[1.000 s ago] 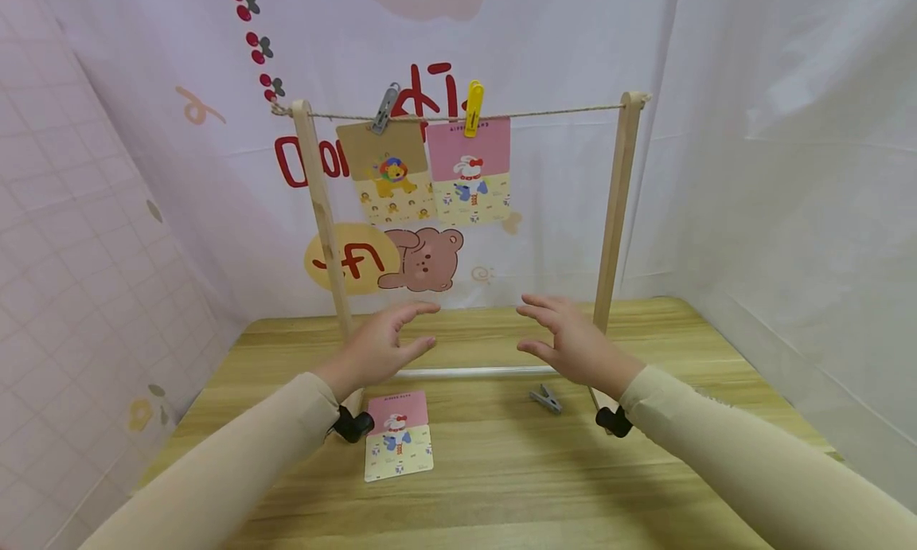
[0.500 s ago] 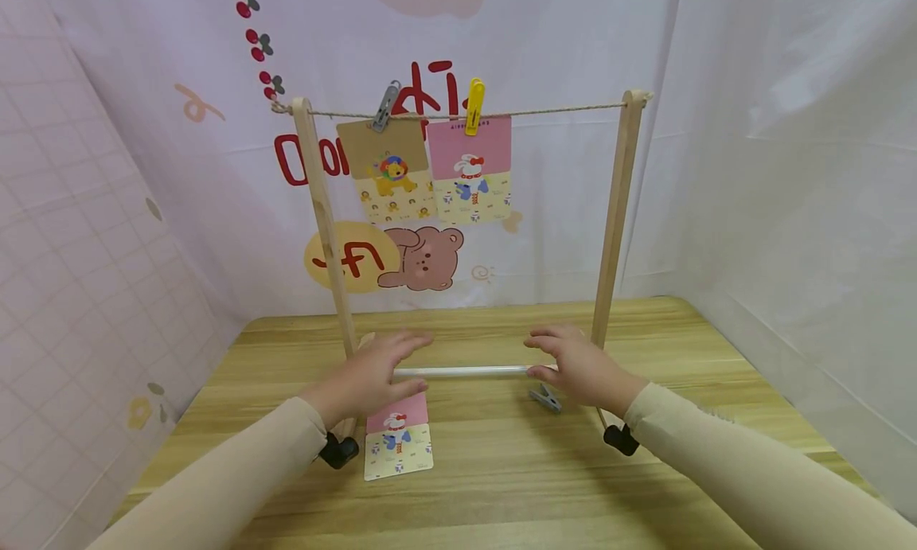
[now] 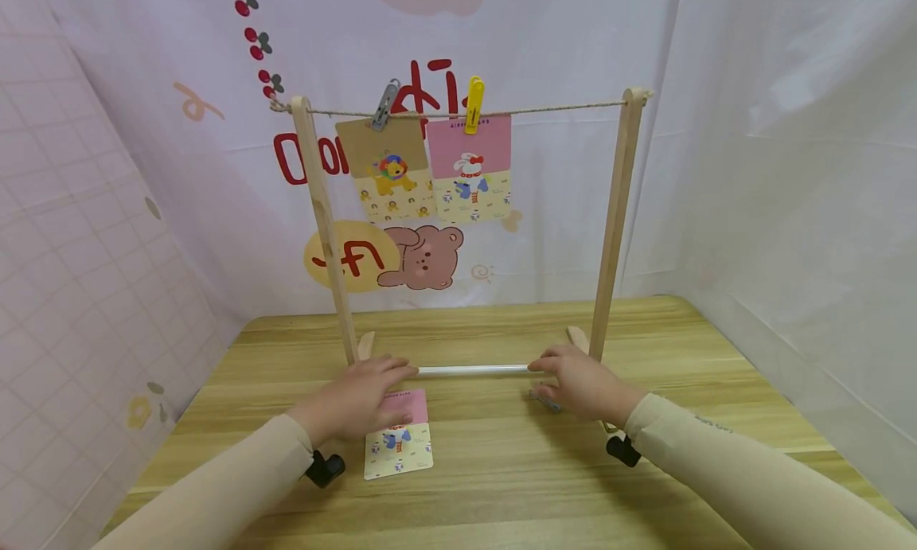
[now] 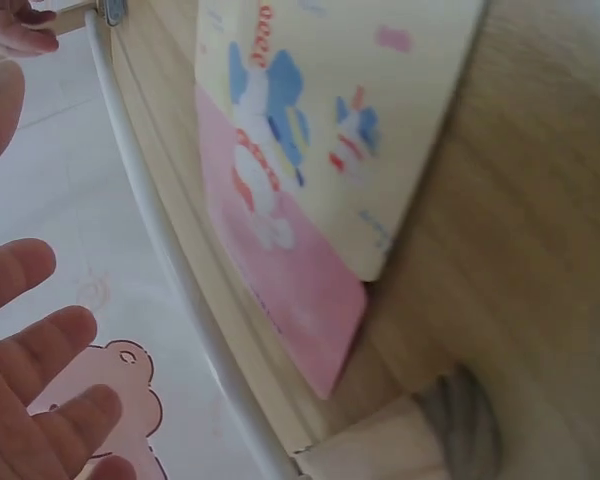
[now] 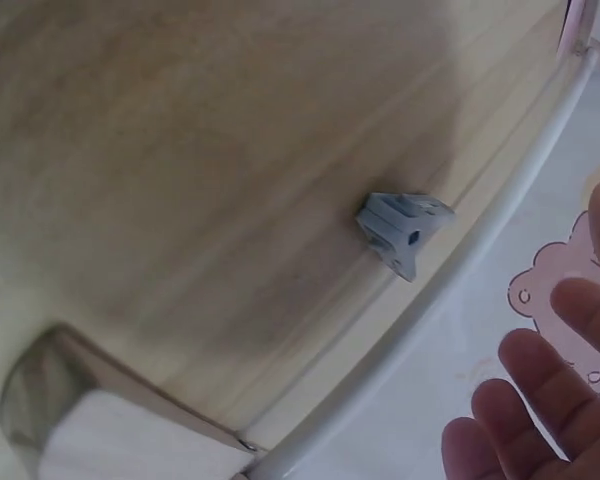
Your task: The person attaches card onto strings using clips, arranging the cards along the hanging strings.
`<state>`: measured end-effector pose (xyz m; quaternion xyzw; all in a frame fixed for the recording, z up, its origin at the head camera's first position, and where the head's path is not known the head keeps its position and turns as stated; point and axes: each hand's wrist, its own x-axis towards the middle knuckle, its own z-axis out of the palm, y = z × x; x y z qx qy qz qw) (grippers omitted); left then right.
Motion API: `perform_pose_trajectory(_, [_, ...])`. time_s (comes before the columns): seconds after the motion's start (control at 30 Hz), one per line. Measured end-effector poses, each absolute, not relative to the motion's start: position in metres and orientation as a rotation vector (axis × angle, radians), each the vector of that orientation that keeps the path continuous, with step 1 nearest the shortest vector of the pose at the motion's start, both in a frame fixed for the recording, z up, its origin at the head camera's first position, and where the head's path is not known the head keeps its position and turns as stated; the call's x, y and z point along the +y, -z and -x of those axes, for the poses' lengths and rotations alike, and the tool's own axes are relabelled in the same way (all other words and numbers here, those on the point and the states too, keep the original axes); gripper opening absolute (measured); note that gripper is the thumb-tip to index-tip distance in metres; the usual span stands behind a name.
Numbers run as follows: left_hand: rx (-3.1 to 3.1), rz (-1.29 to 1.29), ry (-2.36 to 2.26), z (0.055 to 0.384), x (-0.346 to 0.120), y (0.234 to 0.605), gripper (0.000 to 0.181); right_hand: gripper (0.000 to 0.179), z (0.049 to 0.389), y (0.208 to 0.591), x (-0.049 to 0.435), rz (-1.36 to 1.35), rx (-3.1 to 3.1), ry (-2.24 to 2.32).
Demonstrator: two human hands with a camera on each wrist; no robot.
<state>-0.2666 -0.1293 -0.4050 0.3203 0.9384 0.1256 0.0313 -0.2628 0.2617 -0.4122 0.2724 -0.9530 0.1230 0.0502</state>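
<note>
My left hand [image 3: 354,403] hovers above a pink and cream bunny card [image 3: 398,452] on the table, its fingers extended and holding nothing. In the left wrist view, that card [image 4: 280,190] lies flat below the spread fingers [image 4: 40,350]. Over on the right, my right hand [image 3: 583,387] is held above a grey clothespin [image 3: 550,404], which it partly covers in the head view. The right wrist view shows this clothespin [image 5: 400,230] lying on the table, apart from the relaxed fingers [image 5: 545,375].
A wooden frame with two posts [image 3: 614,232] and a low white rod [image 3: 473,370] stands ahead. From its string [image 3: 559,111] hang a lion card [image 3: 390,172] under a grey clothespin [image 3: 385,106] and a bunny card [image 3: 470,168] under a yellow clothespin [image 3: 474,106]. A printed cloth covers the back.
Both hands have come down from mid-air toward the table, the left one slightly leftward over the card, the right one over the clothespin. The hanging cards stay put.
</note>
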Motion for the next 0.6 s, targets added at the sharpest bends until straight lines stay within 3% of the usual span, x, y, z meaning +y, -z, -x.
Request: perform_pose_trajectory(0.6, [2.839, -0.924, -0.248, 0.267, -0.14, 0.417, 0.073, 0.045, 0.266, 0.423, 0.266, -0.883, -2.965, -0.274])
